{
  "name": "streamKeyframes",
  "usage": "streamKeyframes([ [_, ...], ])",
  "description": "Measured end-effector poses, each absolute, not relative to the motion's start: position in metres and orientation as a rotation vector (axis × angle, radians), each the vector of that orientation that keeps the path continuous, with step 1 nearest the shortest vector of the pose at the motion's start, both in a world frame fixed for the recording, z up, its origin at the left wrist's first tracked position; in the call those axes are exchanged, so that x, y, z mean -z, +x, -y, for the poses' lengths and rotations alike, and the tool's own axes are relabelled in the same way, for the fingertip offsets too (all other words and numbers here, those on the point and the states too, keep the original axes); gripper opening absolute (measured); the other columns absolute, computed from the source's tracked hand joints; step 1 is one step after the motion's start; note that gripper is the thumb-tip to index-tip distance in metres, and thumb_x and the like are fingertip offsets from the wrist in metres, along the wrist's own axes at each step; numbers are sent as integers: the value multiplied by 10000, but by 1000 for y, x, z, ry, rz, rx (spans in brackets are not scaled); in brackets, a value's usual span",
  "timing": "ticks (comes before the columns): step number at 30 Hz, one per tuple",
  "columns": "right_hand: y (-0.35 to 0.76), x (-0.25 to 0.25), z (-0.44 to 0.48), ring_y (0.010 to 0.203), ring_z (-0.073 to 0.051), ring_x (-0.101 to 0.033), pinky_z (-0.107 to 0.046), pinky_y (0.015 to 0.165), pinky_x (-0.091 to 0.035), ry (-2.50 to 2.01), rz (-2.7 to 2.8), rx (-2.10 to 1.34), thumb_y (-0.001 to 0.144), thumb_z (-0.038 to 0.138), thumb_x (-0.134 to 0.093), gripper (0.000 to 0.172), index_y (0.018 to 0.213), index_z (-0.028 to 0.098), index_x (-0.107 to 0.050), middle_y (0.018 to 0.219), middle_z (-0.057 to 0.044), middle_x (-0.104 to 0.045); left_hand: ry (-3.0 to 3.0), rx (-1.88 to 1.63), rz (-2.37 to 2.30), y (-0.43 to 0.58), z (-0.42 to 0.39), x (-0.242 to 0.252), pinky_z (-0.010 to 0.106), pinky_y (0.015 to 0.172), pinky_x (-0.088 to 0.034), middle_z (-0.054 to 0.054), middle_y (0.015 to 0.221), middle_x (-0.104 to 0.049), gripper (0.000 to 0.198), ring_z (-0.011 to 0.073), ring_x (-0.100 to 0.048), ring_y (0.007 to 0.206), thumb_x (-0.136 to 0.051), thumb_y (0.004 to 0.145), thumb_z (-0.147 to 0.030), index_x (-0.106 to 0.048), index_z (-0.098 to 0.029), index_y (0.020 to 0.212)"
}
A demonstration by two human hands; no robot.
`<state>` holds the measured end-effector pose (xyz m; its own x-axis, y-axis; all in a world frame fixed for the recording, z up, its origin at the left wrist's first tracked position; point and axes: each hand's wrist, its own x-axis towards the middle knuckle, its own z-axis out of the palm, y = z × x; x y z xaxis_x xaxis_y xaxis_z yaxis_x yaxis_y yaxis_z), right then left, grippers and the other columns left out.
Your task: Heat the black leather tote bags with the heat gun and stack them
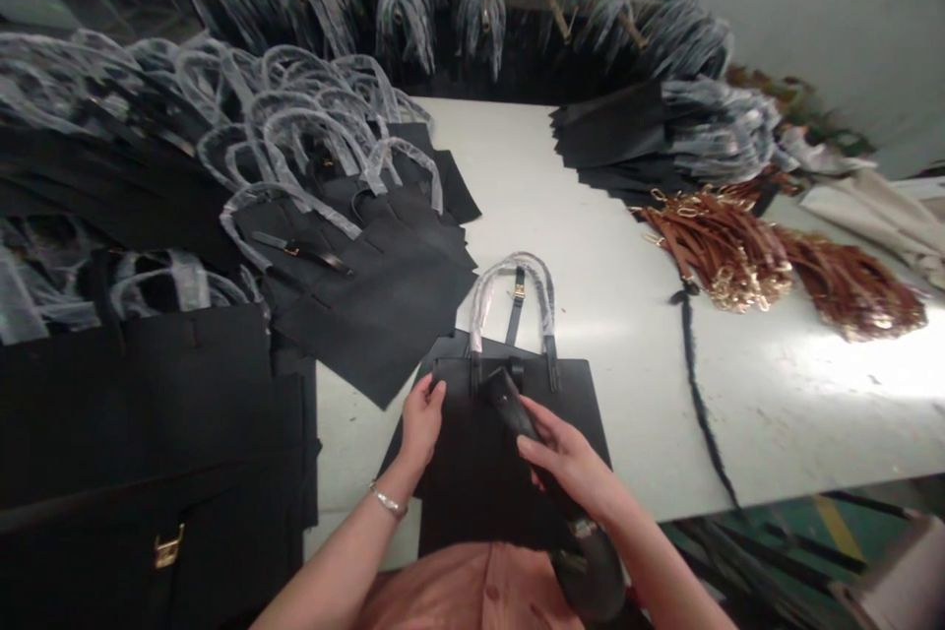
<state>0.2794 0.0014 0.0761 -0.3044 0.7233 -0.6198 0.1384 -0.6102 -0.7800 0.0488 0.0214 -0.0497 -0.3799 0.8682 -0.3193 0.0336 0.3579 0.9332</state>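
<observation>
A black tote bag [472, 472] lies in front of me on the table, its two plastic-wrapped handles [547, 300] pointing away. My left hand [423, 421] pinches the bag's upper left corner between thumb and fingers. My right hand [557, 453] is closed around a long black strap-like piece [508, 401], held over the bag's upper middle; its exact kind is unclear. Toward my body this piece carries a small metal fitting [585, 529] and broadens. A narrow black strap with a gold buckle [520, 289] extends between the handles.
Black bags with wrapped handles [369, 266] are piled left; a gold clasp [168, 545] shows at near left. More black bags [612, 133] lie at back right, beside brown straps with gold hooks [727, 251]. A dark cord [698, 384] crosses the white table [509, 157]. Wrapped handles [406, 10] hang behind.
</observation>
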Motion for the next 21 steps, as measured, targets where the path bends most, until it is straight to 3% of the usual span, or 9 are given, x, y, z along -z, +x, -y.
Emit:
streamKeyframes([
  [3, 261, -75, -15, 538, -85, -548, -261, 518, -465, -1496, 1144, -2036, 811, 451, -699, 756, 1479, 237, -417, 929, -15, -660, 649, -1249, -1560, 51, -23, 46, 390, 1015, -471, 103, 1223, -694, 415, 220, -644, 1088, -633, 856, -381, -656, -167, 1211],
  [6, 244, -77, -32, 516, -89, -552, -248, 488, -449, -1450, 1140, -2117, 801, 445, -701, 779, 1486, 220, -406, 842, 7, -640, 574, -1274, -1357, 53, -23, 36, 367, 983, -483, 96, 1190, -711, 475, 217, -656, 1046, -742, 765, -373, -676, -168, 1189],
  [15, 231, -92, -40, 484, -94, -550, -237, 454, -435, -1417, 1068, -2160, 747, 526, -728, 877, 1481, 185, -393, 772, 19, -615, 504, -1332, -1161, 60, -19, 15, 350, 965, -474, 100, 1117, -730, 415, 217, -660, 1018, -785, 744, -341, -710, -169, 1115],
  [21, 240, -106, -41, 528, -109, -554, -248, 480, -454, -1452, 996, -1861, 733, 537, -747, 887, 1475, 202, -398, 770, 22, -626, 693, -1174, -1025, 60, -28, -12, 292, 806, -518, 100, 1005, -755, 380, 190, -679, 863, -749, 794, -340, -719, -141, 1116],
])
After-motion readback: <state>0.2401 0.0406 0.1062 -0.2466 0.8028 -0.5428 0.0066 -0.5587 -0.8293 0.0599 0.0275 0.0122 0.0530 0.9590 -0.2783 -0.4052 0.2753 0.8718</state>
